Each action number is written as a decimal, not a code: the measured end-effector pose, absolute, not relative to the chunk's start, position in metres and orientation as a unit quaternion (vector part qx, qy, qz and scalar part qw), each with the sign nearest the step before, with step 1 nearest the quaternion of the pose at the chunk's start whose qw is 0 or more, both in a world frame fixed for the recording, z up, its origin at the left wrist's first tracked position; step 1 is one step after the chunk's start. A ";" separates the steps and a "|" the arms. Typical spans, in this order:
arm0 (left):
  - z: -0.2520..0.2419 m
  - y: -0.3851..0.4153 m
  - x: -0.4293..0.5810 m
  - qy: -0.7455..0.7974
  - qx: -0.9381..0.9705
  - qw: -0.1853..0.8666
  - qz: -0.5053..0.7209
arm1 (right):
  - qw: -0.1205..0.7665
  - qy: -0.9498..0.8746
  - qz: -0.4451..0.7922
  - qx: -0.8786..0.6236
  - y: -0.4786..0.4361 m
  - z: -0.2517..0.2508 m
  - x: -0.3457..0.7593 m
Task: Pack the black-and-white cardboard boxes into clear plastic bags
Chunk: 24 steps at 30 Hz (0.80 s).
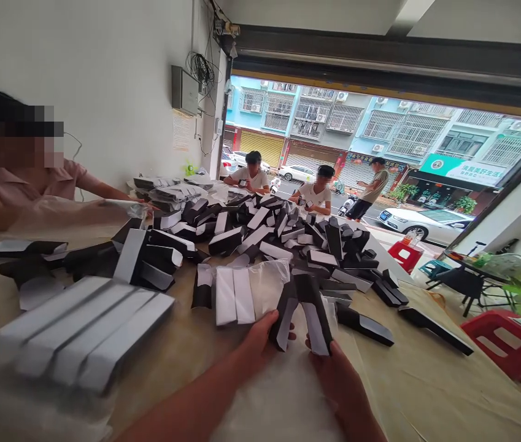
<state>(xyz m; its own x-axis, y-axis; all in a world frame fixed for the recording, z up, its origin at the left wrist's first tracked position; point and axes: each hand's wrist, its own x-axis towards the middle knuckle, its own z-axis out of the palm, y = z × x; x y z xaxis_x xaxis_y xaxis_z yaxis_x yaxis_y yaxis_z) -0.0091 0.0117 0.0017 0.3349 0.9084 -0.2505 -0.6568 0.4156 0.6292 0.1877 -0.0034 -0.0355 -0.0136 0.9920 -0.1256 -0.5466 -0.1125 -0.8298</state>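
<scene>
Black-and-white carton (286, 307) gripped in your left hand (264, 334), second carton (314, 307) in your right hand (336, 363); four-carton pack (89, 325) looks bagged, two-carton pack (226, 298) partial, big loose pile (256, 233) to go.

The left grip (264, 334) and right grip (339, 371) have some fingers hidden behind the black-and-white boxes (314, 316) they hold. Below the grips, the bottom edge cuts off the arms (196, 393). Left of them, the white boxes (89, 328) look blurry. Past them, boxes in the big pile (260, 230) hide each other. Far right, the edge cuts a red stool (509, 322). High left, a paper's (181, 132) words are too small to read.
</scene>
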 end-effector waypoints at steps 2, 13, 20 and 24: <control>0.003 0.011 -0.010 0.293 0.215 0.788 0.496 | 0.594 -0.314 0.646 -0.361 -0.008 -0.031 0.183; 0.003 0.011 -0.010 0.276 0.205 0.801 0.490 | 0.565 -0.380 0.603 -0.414 -0.019 -0.025 0.181; 0.001 0.011 -0.011 0.276 0.189 0.803 0.493 | 0.559 -0.425 0.598 -0.387 -0.024 -0.021 0.175; 0.003 0.011 -0.011 0.281 0.189 0.804 0.489 | 0.549 -0.442 0.592 -0.391 -0.027 -0.019 0.174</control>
<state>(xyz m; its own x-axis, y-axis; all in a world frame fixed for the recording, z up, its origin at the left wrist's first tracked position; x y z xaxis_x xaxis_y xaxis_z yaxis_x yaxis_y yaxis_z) -0.0111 0.0110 0.0028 0.3634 0.8926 -0.2669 -0.6798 0.4500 0.5791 0.1737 -0.0266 -0.0185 -0.0915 0.9956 0.0218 -0.3036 -0.0070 -0.9528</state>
